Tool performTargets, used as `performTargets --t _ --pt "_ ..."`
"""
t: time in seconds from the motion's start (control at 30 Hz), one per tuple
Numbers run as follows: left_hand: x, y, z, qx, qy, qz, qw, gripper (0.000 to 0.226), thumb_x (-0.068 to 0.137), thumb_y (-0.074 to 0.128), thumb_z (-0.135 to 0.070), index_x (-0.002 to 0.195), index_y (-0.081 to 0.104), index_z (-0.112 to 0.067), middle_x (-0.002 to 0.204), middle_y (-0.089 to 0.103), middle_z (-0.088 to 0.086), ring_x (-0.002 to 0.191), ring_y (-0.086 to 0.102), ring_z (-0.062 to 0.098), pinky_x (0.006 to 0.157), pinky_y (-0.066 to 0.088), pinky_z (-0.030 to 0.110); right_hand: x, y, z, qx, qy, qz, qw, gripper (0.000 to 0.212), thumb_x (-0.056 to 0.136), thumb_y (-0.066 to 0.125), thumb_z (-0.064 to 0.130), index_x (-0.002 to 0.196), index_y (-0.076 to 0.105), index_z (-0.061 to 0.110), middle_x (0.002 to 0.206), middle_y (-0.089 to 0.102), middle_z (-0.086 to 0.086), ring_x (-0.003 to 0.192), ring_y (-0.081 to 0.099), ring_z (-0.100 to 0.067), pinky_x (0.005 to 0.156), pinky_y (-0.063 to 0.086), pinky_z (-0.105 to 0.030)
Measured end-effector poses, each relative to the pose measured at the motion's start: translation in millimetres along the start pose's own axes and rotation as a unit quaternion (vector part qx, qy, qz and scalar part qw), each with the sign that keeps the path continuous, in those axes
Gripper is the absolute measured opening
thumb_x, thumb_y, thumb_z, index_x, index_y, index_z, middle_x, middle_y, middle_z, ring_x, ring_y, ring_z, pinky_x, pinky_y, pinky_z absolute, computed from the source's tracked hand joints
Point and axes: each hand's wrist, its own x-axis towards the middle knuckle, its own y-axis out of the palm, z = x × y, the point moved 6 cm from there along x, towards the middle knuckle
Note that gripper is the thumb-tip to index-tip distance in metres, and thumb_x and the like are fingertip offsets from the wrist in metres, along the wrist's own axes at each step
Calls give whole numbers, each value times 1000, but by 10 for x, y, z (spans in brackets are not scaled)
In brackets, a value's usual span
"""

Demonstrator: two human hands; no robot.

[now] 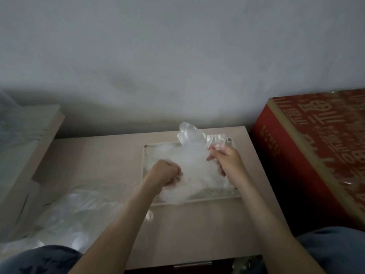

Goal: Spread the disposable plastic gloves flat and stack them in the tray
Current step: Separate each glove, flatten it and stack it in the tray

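My right hand (225, 159) is raised over the far right part of the tray (217, 197), its thumb and fingertips pinching a clear plastic glove (189, 135). The glove's puffed fingers stand up past my knuckles, above the tray's far rim. My left hand (167, 173) is lower and nearer to me, over the tray's left half, knuckles up and fingers curled tight on the nearer end of the same glove. The film is blurred there, and I cannot make out where the glove ends and the flattened gloves (197, 180) beneath it begin. Those lie as a pale, cloudy layer inside the tray, one edge spilling over the near rim. The tray sits on the right side of the light tabletop (98, 155). To the left, at the tabletop's near corner, lies a loose heap of gloves (79, 210), crumpled and shiny. A red box (306, 145) with gold lettering stands just beside the tabletop on the right, and a pale cardboard box (29, 135) leans at the left edge.
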Motion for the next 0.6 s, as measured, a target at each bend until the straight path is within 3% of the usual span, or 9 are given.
performTargets --t 0.1,0.23,0.33,0.43,0.5,0.6 --pt "61 -106 70 74 -5 -10 997 28 82 49 9 63 62 -7 73 66 14 56 56 18 48 42 18 55 -17 -148 -50 23 -29 998 12 92 58 16 88 65 8 70 63 -5 35 35 -8 34 24 -16" --pt "128 -274 153 117 5 -34 993 16 80 61 -2 65 64 -8 59 60 6 54 52 18 50 41 19 70 -15 -218 -174 9 -38 984 19 88 59 18 71 57 11 63 60 -2 52 51 -14 40 34 -20" --pt "144 -334 179 112 -8 -10 994 9 82 60 -1 75 66 -3 65 63 7 56 54 16 51 45 20 90 -22 -256 -229 9 -42 972 18 87 60 19 72 57 10 67 61 -3 65 56 -18 56 38 -28" --pt "127 -388 150 108 -17 15 994 12 87 58 -3 77 65 -2 67 65 6 50 52 11 45 42 17 84 -29 -259 -258 7 -60 964 23 87 58 21 75 55 2 66 59 -6 67 54 -23 61 38 -33" --pt "144 -466 136 114 -5 -9 993 17 86 57 -4 70 64 -1 66 64 8 51 51 14 49 42 20 73 -29 -264 -257 6 -66 964 24 87 57 23 75 55 2 67 60 -7 67 55 -24 62 39 -34" --pt "162 -609 109 187 37 -108 976 17 83 56 -7 67 61 -6 66 60 8 62 51 21 61 42 29 57 -58 -302 -243 18 -71 967 26 89 56 27 73 55 7 70 63 -6 70 58 -24 66 44 -35"
